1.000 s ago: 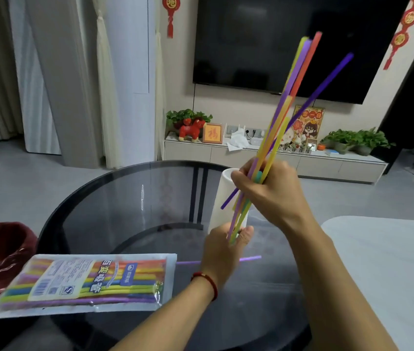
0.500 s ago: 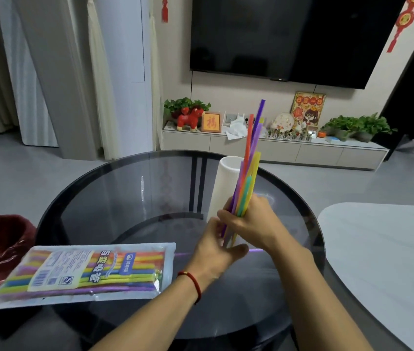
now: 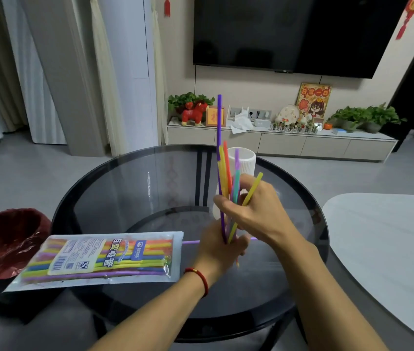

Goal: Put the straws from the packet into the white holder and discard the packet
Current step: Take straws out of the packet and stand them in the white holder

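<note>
Straws [image 3: 227, 171], a bright bundle of them, stand nearly upright just in front of the white holder [image 3: 245, 162] on the glass table [image 3: 130, 188], and both hands are on them! The right hand [image 3: 254, 211] has its fingers curled round the middle of the bundle, thumb across the near side, while the left hand [image 3: 217, 245] closes round the lower ends, just nearer the camera than the holder. The tips sit uneven (one purple straw pokes well above the rest, one yellow-green leans off to the right), so the bunch looks loose in the grip. These should handle as very light, thin, smooth tubes, springy but easy to kink, apt to slide past one another and fan out; I'd hold them around the middle with a gentle wrap, lower ends squared up, and never pinch hard. One purple straw [image 3: 190, 241] lies flat on the glass, left of the holder and nearer the camera, beside the packet [image 3: 99, 259], which still shows coloured straws inside. Left of the packet, off the table's edge, sits a red-lined bin [image 3: 6, 244], the likely spot for discarding it.
</note>
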Demonstrator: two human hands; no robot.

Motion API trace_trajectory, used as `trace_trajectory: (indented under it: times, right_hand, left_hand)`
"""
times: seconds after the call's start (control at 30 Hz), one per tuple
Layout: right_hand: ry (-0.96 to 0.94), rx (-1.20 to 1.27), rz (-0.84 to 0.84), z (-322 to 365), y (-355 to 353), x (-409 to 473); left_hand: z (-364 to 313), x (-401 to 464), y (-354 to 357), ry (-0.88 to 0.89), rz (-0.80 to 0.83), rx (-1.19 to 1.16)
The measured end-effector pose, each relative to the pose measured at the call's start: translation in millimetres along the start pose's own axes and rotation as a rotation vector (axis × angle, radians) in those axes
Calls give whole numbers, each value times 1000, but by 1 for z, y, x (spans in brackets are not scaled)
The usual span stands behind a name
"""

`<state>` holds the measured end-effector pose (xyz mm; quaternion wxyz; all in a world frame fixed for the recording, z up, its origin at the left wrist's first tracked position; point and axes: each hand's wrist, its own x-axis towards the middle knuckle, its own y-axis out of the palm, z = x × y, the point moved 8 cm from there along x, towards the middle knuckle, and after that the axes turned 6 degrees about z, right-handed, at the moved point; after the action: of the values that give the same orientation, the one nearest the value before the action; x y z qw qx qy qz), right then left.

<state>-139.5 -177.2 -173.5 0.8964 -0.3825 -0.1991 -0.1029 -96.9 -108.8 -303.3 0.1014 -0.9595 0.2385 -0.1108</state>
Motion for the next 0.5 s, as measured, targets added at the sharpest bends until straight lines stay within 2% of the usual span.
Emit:
trace_trajectory:
  times: [0.13, 0.5]
  right_hand:
    - [-35, 9, -14, 8, -6, -3]
    - [-32, 96, -50, 10, -12, -8]
  left_hand:
    - [-6, -3, -3, 19, 4, 38]
    - [-16, -6, 4, 70, 26, -37]
